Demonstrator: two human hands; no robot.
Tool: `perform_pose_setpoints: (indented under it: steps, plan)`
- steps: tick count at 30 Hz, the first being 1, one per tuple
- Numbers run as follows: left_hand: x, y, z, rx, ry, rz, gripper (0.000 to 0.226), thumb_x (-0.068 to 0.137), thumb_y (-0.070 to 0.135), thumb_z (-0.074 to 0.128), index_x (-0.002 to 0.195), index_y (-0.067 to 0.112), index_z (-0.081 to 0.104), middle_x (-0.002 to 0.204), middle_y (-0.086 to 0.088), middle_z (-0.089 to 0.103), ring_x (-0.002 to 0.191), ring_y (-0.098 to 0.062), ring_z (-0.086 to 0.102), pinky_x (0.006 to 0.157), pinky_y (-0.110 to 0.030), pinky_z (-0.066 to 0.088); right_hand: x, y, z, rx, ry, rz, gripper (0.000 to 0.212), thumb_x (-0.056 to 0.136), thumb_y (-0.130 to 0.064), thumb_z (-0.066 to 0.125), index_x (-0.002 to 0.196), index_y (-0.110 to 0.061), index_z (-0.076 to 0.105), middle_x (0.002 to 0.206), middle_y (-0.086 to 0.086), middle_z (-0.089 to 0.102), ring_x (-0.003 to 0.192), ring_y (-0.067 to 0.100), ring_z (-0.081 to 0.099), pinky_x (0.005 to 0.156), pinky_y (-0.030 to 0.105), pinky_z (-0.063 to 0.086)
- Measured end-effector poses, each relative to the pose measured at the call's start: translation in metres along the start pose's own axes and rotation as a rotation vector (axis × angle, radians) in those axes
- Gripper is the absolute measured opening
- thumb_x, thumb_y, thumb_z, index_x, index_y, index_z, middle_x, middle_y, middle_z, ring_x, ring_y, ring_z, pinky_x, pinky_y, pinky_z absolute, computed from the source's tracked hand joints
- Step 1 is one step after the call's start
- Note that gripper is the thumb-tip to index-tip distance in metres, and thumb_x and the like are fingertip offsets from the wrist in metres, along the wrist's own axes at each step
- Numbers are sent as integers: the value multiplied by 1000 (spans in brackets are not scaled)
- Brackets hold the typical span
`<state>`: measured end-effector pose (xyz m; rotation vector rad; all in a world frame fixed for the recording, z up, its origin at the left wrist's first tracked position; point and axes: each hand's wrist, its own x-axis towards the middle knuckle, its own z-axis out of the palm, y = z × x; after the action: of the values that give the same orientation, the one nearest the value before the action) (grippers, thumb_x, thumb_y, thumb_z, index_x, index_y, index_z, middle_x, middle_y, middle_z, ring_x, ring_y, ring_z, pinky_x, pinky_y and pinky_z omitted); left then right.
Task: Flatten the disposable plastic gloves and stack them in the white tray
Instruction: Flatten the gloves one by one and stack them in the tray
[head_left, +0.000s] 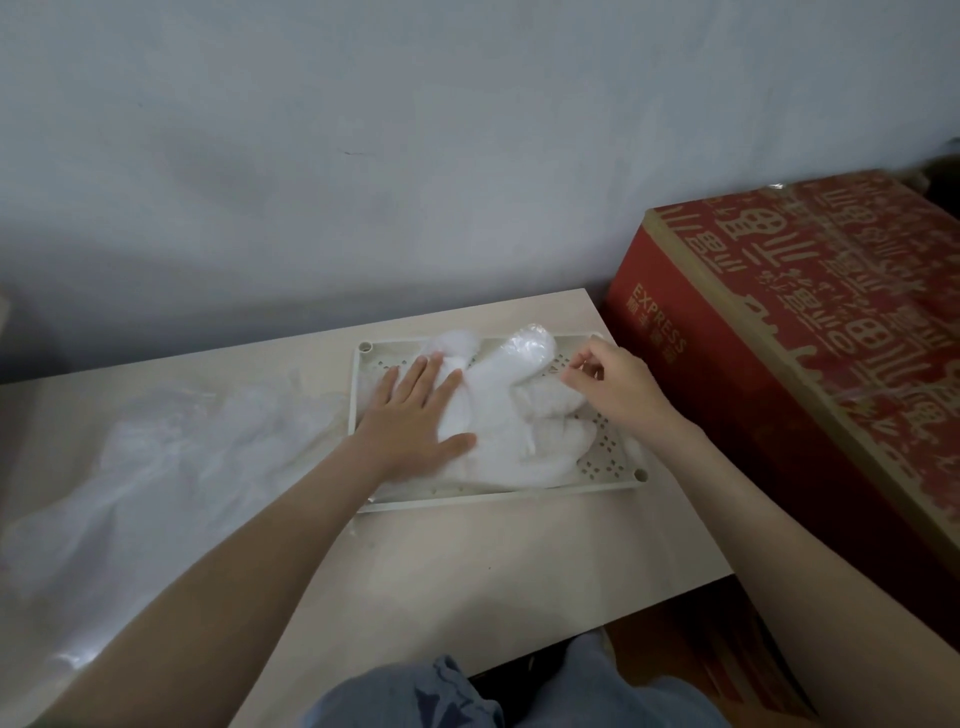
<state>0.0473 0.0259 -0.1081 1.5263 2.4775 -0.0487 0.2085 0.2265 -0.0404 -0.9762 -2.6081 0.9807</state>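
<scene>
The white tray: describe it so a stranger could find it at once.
Start at the big red cardboard box on the right. Just left of it, on the pale table, lies the white tray. Unlike the loose plastic gloves farther left, it is rigid, rimmed and perforated.

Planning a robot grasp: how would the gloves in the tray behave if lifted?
Probably floppy: the gloves lie crumpled and puffed in the white tray. Likely light and springy, since the left hand presses them flat.
</scene>
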Motion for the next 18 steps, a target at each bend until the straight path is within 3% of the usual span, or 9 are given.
perform_pose_setpoints:
  steps: [6,10,14,18]
  plan:
    - [0,0,-2,2,-22,-8,92,80,80,9,151,26,-15,157,-3,-25,144,-16,-24,116,-42,-15,-10,-11,11,-327,-335,-49,17,82,-49,67,88,-34,63,103,-8,47,106,10,32,91,29,19]
    - [0,0,-3,-7,-39,-12,90,83,78,12,150,26,-15,157,-3,-25,144,-16,-24,116,-42,-15,-10,-11,16,-381,-392,-52,7,85,-39,65,86,-33,61,104,-11,42,112,12,32,93,29,20]
    - [0,0,-4,-10,-45,-12,90,82,78,11,151,26,-14,157,-3,-24,144,-16,-24,117,-43,-14,-10,-8,7,-291,-424,-43,12,87,-30,65,79,-27,57,95,-12,53,100,9,40,95,30,26]
    - [0,1,-5,-7,-50,-19,94,77,80,6,151,27,-13,157,-3,-23,144,-16,-23,117,-43,-13,-15,-6,-3,-43,-450,48,11,86,-24,66,79,-21,58,74,-13,61,65,0,48,67,20,35]
